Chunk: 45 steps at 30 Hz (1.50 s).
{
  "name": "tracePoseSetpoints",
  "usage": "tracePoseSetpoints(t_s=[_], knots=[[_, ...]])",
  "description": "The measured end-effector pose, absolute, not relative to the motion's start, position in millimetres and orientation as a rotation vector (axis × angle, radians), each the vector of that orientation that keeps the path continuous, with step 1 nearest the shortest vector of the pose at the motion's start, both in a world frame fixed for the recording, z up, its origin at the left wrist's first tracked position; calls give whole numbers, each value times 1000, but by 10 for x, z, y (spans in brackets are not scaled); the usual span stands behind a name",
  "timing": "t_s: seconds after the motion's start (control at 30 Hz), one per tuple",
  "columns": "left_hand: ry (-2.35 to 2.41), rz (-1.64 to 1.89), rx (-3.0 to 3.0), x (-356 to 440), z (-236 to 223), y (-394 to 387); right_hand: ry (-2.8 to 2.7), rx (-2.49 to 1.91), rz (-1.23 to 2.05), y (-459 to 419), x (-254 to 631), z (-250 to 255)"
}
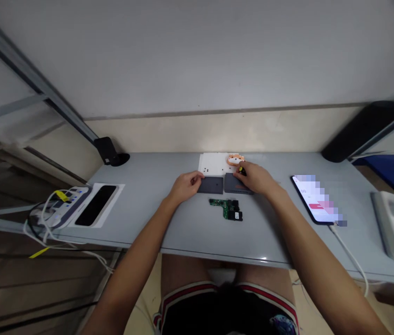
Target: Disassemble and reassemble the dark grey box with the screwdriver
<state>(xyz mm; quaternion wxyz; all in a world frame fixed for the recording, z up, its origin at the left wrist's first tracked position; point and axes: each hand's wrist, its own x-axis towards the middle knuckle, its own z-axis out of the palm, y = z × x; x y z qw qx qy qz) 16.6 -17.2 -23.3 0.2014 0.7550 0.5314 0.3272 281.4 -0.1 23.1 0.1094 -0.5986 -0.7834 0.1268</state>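
Two dark grey flat case halves lie side by side on the grey table point(183, 232). My left hand point(185, 184) curls its fingers around the left edge of the left half point(212, 185). My right hand point(254, 177) rests closed on the right half point(234, 184), pinching a small tool with a yellow tip point(241, 170). A green circuit board point(226, 208) with black parts lies loose just in front of the halves. Behind them sit a white plate point(213, 163) and a small orange animal-shaped item point(235, 160).
A phone point(317, 200) with a lit screen and a white cable lies at the right. A white power strip point(64, 205) with cables and a black slab on a white sheet point(95, 204) lie at the left. A black stand base point(111, 153) is at the back left.
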Motion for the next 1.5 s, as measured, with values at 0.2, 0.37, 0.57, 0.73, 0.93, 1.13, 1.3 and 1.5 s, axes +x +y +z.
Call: tracePoseSetpoints(t_s=[0.2, 0.37, 0.57, 0.73, 0.93, 1.13, 1.3, 1.5], knots=[[1513, 902, 2093, 162, -252, -160, -2324, -1740, 331, 29, 2838, 197], [1498, 911, 2103, 157, -256, -156, -2331, -1741, 376, 27, 2835, 208], [1473, 933, 2129, 150, -273, -146, -2303, -1783, 336, 13, 2810, 227], [1462, 907, 2166, 150, -278, -138, -2296, -1811, 351, 4, 2797, 255], [1466, 899, 2180, 154, -281, -151, -2302, -1846, 377, -16, 2808, 283], [1435, 849, 2226, 160, -266, -165, -2327, -1893, 341, -41, 2843, 313], [1424, 808, 2229, 178, -252, -183, -2337, -1909, 345, -48, 2852, 323], [1417, 790, 2231, 179, -255, -184, -2319, -1891, 354, -31, 2872, 293]])
